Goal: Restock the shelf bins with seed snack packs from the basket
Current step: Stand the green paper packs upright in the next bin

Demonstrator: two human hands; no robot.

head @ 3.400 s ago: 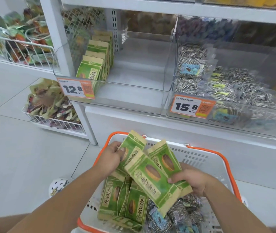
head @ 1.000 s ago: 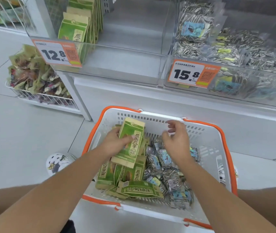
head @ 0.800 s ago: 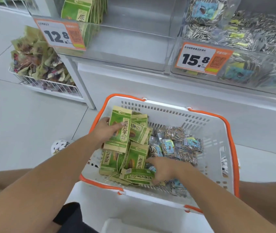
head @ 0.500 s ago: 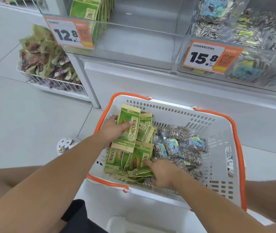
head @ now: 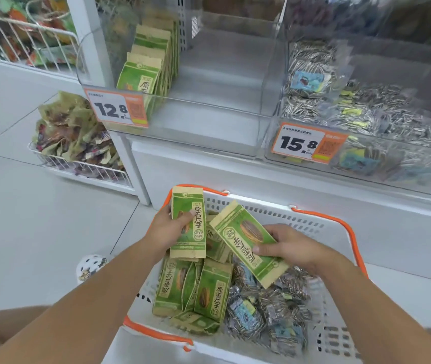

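The left hand (head: pixel 168 229) grips an upright green pack (head: pixel 188 224) by its left edge, thumb across the front. The right hand (head: pixel 292 246) pinches a second green pack (head: pixel 248 241), tilted, its top toward the upper left, thumb on its face. Both packs are held just above the basket (head: pixel 340 334), a white one with an orange rim, which stands on the floor before the shelf. Under the hands, more green packs (head: pixel 196 287) lie in the basket's left half, and clear seed packs (head: pixel 269 308) with blue labels fill the right half. Above, the left bin (head: pixel 222 111) holds a row of green packs (head: pixel 148 67) upright along its left side, with a 12.8 tag (head: pixel 116 109) on the front. The right bin (head: pixel 366 169) holds clear seed packs (head: pixel 353 106) behind a 15.8 tag (head: pixel 306 144). A wire rack (head: pixel 83 166) of mixed snacks stands at the left.
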